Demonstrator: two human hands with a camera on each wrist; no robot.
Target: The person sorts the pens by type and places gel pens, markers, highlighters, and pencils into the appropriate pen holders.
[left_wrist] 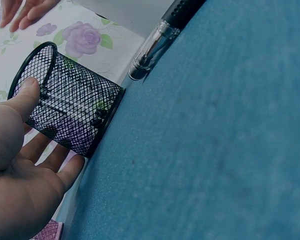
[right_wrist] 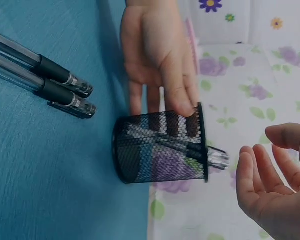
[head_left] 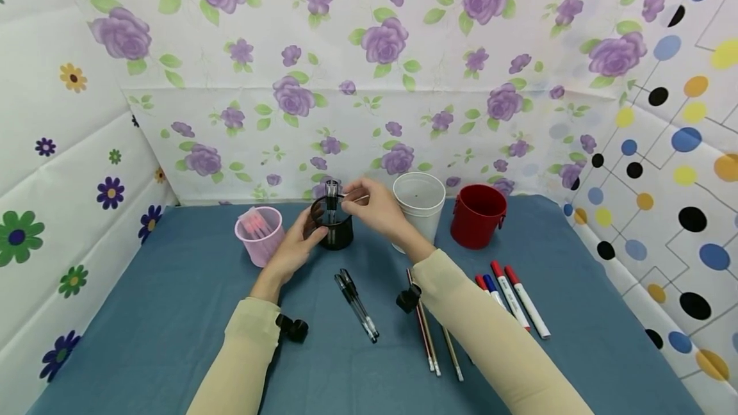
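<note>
A black mesh pen cup (head_left: 336, 235) stands upright on the table. My left hand (head_left: 294, 245) holds its side, thumb on the mesh and fingers reaching round behind, as the left wrist view shows. Clear-barrelled gel pens (right_wrist: 217, 158) lean inside the cup, their capped ends above the rim. Beside that rim my right hand (head_left: 376, 208) hovers with loosely bent fingers; in the right wrist view there is a gap between its fingertips and the pens. Two more black gel pens (head_left: 356, 305) lie side by side on the cloth in front of the cup.
Left of the cup is a pink basket (head_left: 262, 250) with pink-and-white items inside. A white cup (head_left: 423, 216) and a red bucket (head_left: 474, 226) stand to the right. Pencils (head_left: 452, 354) and several markers (head_left: 527, 301) lie under and beside the right forearm. Floral cloth backs the table.
</note>
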